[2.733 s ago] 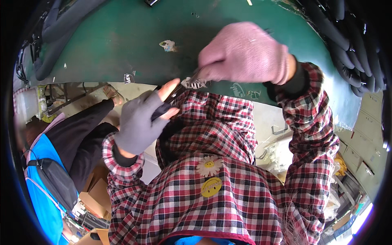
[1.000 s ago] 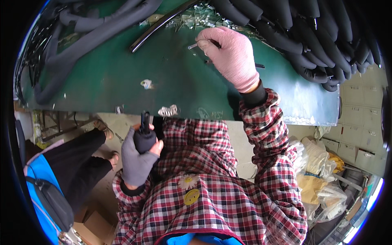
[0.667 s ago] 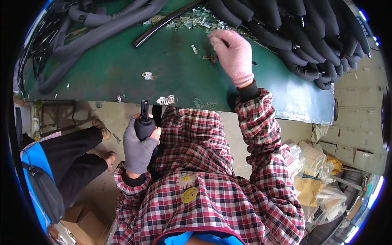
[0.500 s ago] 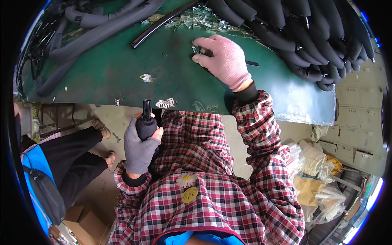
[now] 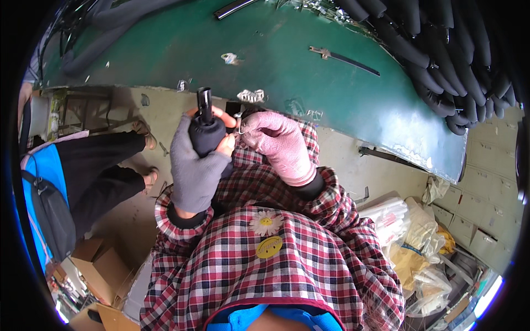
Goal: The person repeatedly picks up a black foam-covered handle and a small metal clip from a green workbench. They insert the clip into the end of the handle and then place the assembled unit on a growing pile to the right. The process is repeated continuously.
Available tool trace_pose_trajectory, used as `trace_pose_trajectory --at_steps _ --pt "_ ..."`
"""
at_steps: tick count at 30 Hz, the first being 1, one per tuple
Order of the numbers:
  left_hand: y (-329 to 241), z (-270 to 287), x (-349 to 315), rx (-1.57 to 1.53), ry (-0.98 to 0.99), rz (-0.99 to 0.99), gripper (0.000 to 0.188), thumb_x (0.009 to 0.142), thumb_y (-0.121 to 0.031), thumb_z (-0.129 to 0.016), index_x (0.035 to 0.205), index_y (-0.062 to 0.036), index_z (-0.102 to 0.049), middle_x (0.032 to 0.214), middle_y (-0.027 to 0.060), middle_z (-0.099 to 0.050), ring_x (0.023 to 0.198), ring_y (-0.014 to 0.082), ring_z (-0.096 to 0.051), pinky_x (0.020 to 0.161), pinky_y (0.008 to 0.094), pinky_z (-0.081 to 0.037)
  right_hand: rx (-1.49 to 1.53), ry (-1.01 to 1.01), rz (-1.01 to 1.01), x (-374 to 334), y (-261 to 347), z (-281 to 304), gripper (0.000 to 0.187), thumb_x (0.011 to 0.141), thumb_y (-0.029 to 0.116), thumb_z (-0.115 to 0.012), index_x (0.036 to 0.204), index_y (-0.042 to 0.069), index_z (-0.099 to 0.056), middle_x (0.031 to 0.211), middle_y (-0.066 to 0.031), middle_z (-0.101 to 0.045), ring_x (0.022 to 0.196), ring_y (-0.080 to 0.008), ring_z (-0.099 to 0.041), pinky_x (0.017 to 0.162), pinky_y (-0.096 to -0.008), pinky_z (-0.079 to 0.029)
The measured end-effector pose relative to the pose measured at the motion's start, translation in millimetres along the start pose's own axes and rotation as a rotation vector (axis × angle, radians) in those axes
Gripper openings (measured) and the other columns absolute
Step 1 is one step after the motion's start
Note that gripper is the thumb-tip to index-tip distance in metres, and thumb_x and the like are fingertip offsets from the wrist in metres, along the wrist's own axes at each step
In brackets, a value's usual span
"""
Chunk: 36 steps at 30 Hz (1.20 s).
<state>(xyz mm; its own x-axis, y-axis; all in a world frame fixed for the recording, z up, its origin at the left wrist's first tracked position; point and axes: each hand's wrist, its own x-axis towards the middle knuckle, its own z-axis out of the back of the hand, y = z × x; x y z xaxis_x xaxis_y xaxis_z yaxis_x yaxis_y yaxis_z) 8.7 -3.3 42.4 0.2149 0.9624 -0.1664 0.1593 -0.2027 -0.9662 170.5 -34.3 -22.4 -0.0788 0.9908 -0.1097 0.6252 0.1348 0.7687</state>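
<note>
My left hand [image 5: 194, 171], in a grey glove with bare fingertips, is wrapped round a tube covered in black foam [image 5: 206, 137]. The tube's bare, shiny black end [image 5: 205, 103] points up, away from me. Close against its right side, my right hand [image 5: 282, 148] in a pink glove is closed in a pinch. A small shiny metal clip [image 5: 239, 122] shows at its fingertips, partly hidden between the two hands. Both hands are in front of the near edge of the green table [image 5: 182, 52].
On the table lie a thin dark strip with a metal end [image 5: 353, 62], a black tube [image 5: 234, 7] and scattered metal clips [image 5: 326, 7]. Foam-covered tubes [image 5: 419, 58] crowd the right. Another person's legs [image 5: 105, 160] are at left; cardboard boxes [image 5: 102, 265] and plastic bags [image 5: 422, 237] stand low.
My right hand has come back from the tabletop with the small metal clip to the tube in my left hand. The thin strip it covered now shows. The whole view has shifted.
</note>
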Motion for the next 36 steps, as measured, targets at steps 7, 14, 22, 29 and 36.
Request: trace_pose_trajectory --at_steps 7,14,22,29,36 --pt "17.1 2.1 3.2 0.196 -0.016 -0.075 0.031 0.081 0.009 -0.062 0.109 -0.0031 -0.057 0.098 0.0031 -0.061 0.085 0.0089 -0.058 0.078 0.0247 -0.05 -0.182 -0.11 0.171 -2.8 -21.9 -9.6 0.013 0.087 -0.005 -0.07 0.1 -0.002 -0.071 0.096 -0.0052 -0.071 0.085 -0.0118 -0.065 0.081 -0.027 -0.053" --pt "32.7 4.1 5.3 0.203 -0.035 -0.065 0.037 0.078 0.011 -0.064 0.111 -0.0039 -0.056 0.098 0.0029 -0.062 0.088 0.0098 -0.061 0.081 0.0245 -0.051 -0.021 -0.232 -0.097 -8.1 -23.4 -18.4 0.032 0.093 0.016 -0.072 0.12 0.001 -0.068 0.099 -0.0001 -0.068 0.082 -0.0065 -0.057 0.074 -0.0212 -0.046" --pt "33.7 7.8 1.8 0.452 0.055 -0.033 0.043 0.078 -0.003 -0.076 0.117 -0.0009 -0.057 0.096 0.0093 -0.067 0.09 0.0171 -0.067 0.082 0.0309 -0.054 0.187 -0.159 -0.255 -8.8 -24.4 -12.8 0.055 0.092 0.043 -0.072 0.126 0.001 -0.064 0.102 0.0032 -0.062 0.092 -0.0077 -0.054 0.084 -0.0248 -0.042" --pt "37.3 13.4 0.9 0.516 0.059 -0.085 0.045 0.076 -0.005 -0.077 0.117 -0.0018 -0.057 0.096 0.009 -0.069 0.086 0.02 -0.069 0.081 0.0329 -0.054 0.228 -0.168 -0.337 -14.5 -17.5 -11.6 0.045 0.091 0.036 -0.075 0.119 0.002 -0.065 0.096 0.006 -0.06 0.083 -0.0046 -0.051 0.077 -0.0214 -0.042" --pt "38.4 10.4 -7.2 0.367 0.076 -0.066 0.044 0.082 -0.006 -0.077 0.122 -0.0023 -0.058 0.094 0.0068 -0.07 0.084 0.0144 -0.067 0.079 0.029 -0.054 0.172 -0.306 -0.027 -23.7 -0.6 -22.1 0.033 0.092 0.024 -0.074 0.115 0.003 -0.063 0.09 0.005 -0.061 0.075 -0.0043 -0.05 0.07 -0.0204 -0.043"
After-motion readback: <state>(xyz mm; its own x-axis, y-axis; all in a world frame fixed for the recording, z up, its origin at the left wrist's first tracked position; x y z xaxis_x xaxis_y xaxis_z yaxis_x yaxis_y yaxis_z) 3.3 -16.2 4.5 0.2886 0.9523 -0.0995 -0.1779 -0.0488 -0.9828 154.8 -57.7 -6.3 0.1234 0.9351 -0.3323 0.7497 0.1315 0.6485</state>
